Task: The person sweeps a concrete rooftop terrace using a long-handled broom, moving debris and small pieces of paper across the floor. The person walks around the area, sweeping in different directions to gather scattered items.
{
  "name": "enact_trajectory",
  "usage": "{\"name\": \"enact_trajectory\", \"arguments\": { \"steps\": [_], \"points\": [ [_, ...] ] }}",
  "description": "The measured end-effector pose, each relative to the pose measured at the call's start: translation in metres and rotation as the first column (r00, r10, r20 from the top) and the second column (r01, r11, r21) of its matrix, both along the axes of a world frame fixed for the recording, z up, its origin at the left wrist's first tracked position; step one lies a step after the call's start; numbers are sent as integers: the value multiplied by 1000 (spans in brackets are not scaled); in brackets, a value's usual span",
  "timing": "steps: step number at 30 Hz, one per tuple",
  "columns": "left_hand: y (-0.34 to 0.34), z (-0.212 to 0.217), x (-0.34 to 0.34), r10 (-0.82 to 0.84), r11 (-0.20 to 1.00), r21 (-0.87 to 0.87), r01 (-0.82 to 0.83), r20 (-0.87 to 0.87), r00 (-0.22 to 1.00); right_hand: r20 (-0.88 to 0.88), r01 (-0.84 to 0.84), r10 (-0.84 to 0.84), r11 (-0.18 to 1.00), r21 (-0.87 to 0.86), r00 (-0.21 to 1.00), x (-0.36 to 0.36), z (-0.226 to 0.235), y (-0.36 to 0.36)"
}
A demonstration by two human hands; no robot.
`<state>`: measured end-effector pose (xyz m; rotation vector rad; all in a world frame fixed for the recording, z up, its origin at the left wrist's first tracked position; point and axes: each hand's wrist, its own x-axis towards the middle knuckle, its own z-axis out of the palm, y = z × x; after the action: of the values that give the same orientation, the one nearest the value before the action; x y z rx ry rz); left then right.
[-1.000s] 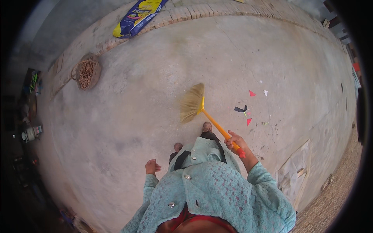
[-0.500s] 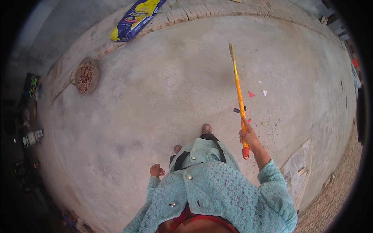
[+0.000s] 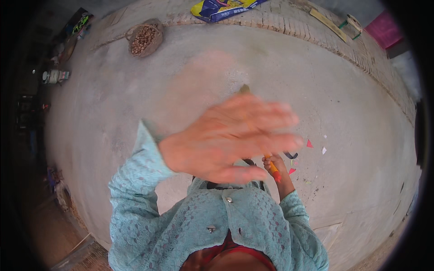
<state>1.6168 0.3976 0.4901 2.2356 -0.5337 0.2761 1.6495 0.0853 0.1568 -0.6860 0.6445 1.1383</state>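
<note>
My left hand (image 3: 230, 140) is raised high across the middle of the view, its fingers stretched out and nothing in it. It is slightly blurred. Below it and to the right, my right hand (image 3: 278, 166) grips a broom (image 3: 275, 174) by its orange handle, near the red end. Most of the broom is hidden behind my left hand; only a bit of its bristle tip shows above the knuckles. Right of the broom, small scraps lie on the concrete floor: a red piece (image 3: 309, 143), a white piece (image 3: 324, 150) and a dark strip (image 3: 290, 155).
A woven basket of round brown things, perhaps nuts (image 3: 147, 38), stands at the far left. Beyond it a blue and yellow sack (image 3: 221, 10) lies by a brick edging (image 3: 271, 22). A wooden plank (image 3: 328, 25) and a small stool (image 3: 353, 23) are at the far right.
My left hand has come up from low at my side, in front of the view. The view has shifted left, and the broom's handle now slants more, still in my right hand.
</note>
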Motion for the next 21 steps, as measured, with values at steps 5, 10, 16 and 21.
{"name": "enact_trajectory", "arguments": {
  "steps": [5,10,16,21],
  "points": [
    [-56,-72,28,-171,788,226,573,-813,556,-306,373,-299,901,223,904,35,21,-59],
    [64,-264,-82,830,543,523,-657,-217,513,-27,360,-360,933,3,933,55,41,-151],
    [82,-355,-342,175,306,630,-714,-774,-608,264,384,-299,841,-382,917,99,73,-154],
    [33,-445,-424,449,884,408,-229,-878,168,446,383,-165,801,-460,880,132,94,-90]
  ]
}}
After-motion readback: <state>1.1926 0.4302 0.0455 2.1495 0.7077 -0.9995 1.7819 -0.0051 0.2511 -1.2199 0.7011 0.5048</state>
